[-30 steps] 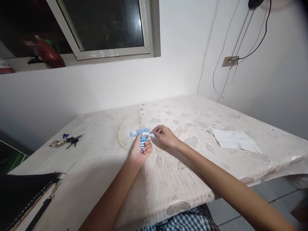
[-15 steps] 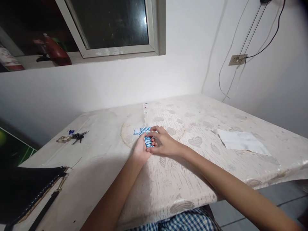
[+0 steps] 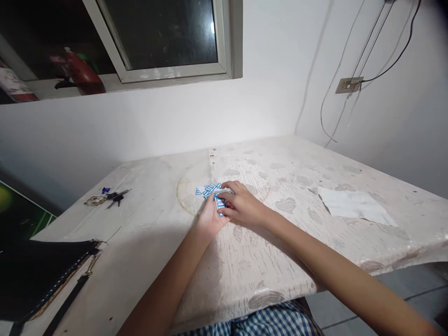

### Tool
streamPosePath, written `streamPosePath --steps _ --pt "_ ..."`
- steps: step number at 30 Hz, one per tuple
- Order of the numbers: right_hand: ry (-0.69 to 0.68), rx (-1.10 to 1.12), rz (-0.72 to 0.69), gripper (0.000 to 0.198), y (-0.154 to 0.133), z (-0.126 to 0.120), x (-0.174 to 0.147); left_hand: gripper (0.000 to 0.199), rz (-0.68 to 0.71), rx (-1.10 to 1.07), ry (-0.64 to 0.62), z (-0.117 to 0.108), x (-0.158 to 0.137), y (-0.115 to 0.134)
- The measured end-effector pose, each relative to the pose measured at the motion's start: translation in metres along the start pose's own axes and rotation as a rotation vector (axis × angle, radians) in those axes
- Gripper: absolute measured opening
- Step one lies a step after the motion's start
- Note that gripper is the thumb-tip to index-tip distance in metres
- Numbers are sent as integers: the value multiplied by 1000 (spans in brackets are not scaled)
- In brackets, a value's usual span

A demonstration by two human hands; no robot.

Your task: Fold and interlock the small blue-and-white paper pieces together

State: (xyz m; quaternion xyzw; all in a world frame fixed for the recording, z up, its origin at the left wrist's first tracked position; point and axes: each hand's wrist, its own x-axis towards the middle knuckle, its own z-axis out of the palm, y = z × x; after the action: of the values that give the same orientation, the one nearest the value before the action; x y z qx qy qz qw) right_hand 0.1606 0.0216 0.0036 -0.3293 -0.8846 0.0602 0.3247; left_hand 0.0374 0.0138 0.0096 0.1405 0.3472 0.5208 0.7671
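Note:
Both hands meet near the middle of the table around a small stack of blue-and-white cards. My left hand cups the stack from the left and below, its fingers mostly hidden behind it. From the right, my right hand closes its fingers and thumb over the stack's top and side edges. Just beyond the hands, a loose pile of blue-and-white cards lies overlapping on the patterned tablecloth. What is printed on the cards is too small to read.
Keys with a keyring lie at the left, near a black bag with a strap. A torn white sheet rests at the right. Behind stand a white wall and a window, with a red bottle on its sill.
The view has shifted slightly, so everything sits a little further right. My fingers have shifted a little on the card stack, which both hands still hold.

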Motion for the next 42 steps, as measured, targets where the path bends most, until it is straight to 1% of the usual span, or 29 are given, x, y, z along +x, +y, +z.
streamPosePath --steps 2,5,9,14,18,21,24,25,26,27,29,30,31,33,37,42 --pt "0 58 29 40 2 3 1 22 0 19 6 -2 1 -1" --pt "-14 206 85 50 7 10 2 18 7 57 18 -5 3 -4" --pt "0 331 109 46 6 13 3 17 35 87 35 -7 6 -6" --pt "35 354 105 41 0 7 2 14 76 107 42 -6 5 -7" --pt "15 358 85 41 -3 5 2 15 96 130 8 -2 3 -6" --pt "-20 418 65 41 -3 2 2 19 128 136 4 0 2 -3" --pt "31 449 134 36 1 -4 3 21 160 217 11 -1 2 -1" --pt "61 425 172 35 3 -6 3 24 187 285 24 -3 3 -1" --pt "81 388 205 34 6 -7 3 27 242 378 50 -5 4 -1" --pt "79 345 226 33 8 -9 3 27 330 497 83 -6 5 -2" --pt "15 265 231 34 12 -10 2 20 551 761 132 -10 6 -4" --pt "-29 237 221 34 14 -9 1 14 639 874 136 -12 6 -5" --pt "-68 216 210 35 14 -8 0 8 689 960 128 -13 7 -6" --pt "-116 190 191 38 15 -4 -2 9 689 1039 108 -15 7 -9" --pt "-150 171 177 45 14 0 -4 15 608 995 107 -17 12 -11" --pt "-179 218 225 40 13 -2 -2 15 583 957 76 -22 21 -14"
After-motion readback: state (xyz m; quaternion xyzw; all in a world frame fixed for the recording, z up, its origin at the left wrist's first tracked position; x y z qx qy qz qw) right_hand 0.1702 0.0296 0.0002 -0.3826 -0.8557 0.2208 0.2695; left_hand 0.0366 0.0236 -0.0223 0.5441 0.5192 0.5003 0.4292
